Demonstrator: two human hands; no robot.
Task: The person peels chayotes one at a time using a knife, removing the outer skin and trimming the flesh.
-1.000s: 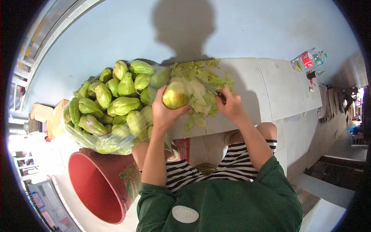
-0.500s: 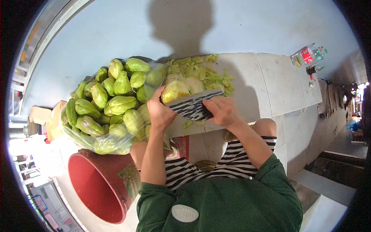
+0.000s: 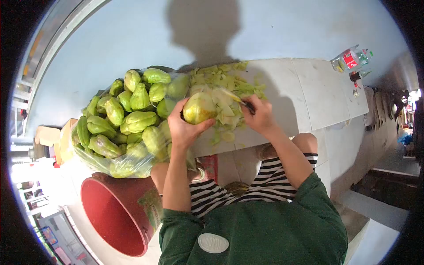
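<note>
A partly peeled chayote point(image 3: 199, 108) is in my left hand point(image 3: 183, 128), its pale flesh showing. My right hand point(image 3: 259, 115) grips a knife point(image 3: 234, 96) by its dark handle; the blade, seen nearly edge-on, points up and left toward the chayote without touching it. Below and beyond both hands lie green peelings point(image 3: 227, 81) on the tiled ledge point(image 3: 274, 77). Just left of my left hand, a clear plastic bag point(image 3: 95, 161) holds several unpeeled green chayotes point(image 3: 140, 120).
A red bucket point(image 3: 108, 212) lies tilted at the lower left, its mouth open. Plastic bottles point(image 3: 351, 59) lie at the ledge's right end. Cardboard point(image 3: 66, 137) stands behind the bag. My knees in striped shorts point(image 3: 274, 179) are against the ledge's near side.
The knife has turned from showing its broad, striped face to nearly edge-on, and my right hand has lifted up slightly, away from the chayote. My left hand keeps its hold on the chayote.
</note>
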